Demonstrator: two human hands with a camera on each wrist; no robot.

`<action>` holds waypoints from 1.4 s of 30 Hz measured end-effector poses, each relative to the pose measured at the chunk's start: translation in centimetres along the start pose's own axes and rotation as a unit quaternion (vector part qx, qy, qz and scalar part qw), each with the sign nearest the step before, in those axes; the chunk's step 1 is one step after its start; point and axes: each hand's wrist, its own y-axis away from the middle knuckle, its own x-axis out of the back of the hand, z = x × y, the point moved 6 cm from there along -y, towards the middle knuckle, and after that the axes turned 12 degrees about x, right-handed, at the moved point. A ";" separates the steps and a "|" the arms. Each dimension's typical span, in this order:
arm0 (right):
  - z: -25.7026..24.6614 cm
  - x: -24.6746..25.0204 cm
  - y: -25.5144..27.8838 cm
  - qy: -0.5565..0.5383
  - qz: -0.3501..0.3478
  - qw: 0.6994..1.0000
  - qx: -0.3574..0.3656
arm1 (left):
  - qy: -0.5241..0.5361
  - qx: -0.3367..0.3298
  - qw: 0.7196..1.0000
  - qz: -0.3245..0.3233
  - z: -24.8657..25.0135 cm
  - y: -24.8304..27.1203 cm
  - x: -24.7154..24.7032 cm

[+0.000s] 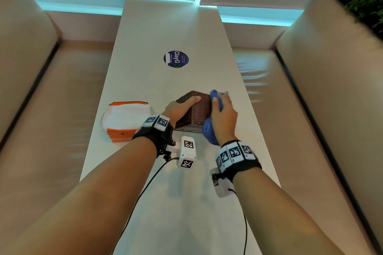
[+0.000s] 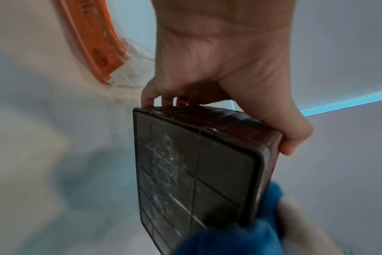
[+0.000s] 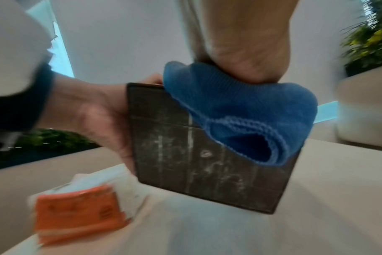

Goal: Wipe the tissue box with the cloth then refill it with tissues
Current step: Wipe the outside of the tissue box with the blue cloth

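The wiping step is in hand, and the refill has not begun, judging by the tissue pack (image 1: 126, 119) lying apart from the box.

Farthest left on the table (image 1: 186, 203) sits that orange-and-white tissue pack, flat on its side, just beside the left wrist and not touched by either hand.

Next comes the left hand (image 1: 179, 107). The forearm reaches forward from the lower left, the wrist is roughly level, and the hand grips the tissue box (image 1: 194, 111) from its left side: the thumb (image 2: 294, 138) lies along one woven wall while the fingertips (image 2: 147, 101) hook over the opposite edge. The brown woven box is tipped up on the table so that its scuffed base (image 3: 196, 155) faces back toward the person; whether a lower corner rests on the table or is lifted slightly clear cannot be told.

On the right side of the box, the right hand (image 1: 224, 118) presses a bunched blue cloth (image 1: 210, 130) against the wall, fingers curled over the cloth and pointing away from the person. In the right wrist view the cloth hangs over the upper right corner of the base.

The next move probably calls for the left hand to hold the box firm or turn it, so the cloth can reach walls not yet covered, before the box is set down for tissues.
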 end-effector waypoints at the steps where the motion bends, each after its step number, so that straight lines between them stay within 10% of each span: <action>1: -1.0 -0.8 0.5 -0.015 -0.035 0.998 0.045 | 0.001 0.004 1.000 -0.004 0.0 0.0 0.0; 5: -1.1 -1.4 0.4 0.004 -0.120 0.987 0.110 | 0.028 0.014 0.999 -0.028 0.1 2.3 0.3; 11: 3.1 0.9 -1.2 0.075 -0.027 0.988 -0.129 | 0.019 0.011 0.999 -0.030 0.1 1.8 0.6; 18: -3.1 -3.8 0.4 0.112 -0.164 0.974 0.106 | 0.059 0.024 0.998 -0.025 -0.2 0.8 0.3; 25: 3.8 0.2 -0.9 0.093 -0.059 0.986 -0.127 | 0.054 0.019 0.998 -0.030 0.3 1.9 0.3; 33: -2.2 -2.2 2.3 0.068 -0.120 0.981 0.134 | 0.051 0.025 0.998 -0.021 0.6 1.3 0.2; 39: 1.6 0.3 -0.1 0.076 -0.064 0.994 -0.044 | 0.034 0.034 0.998 -0.028 0.4 2.2 0.7; 42: -0.5 -0.8 0.4 0.090 -0.077 0.993 0.014 | 0.040 0.032 0.998 -0.021 0.4 1.9 0.5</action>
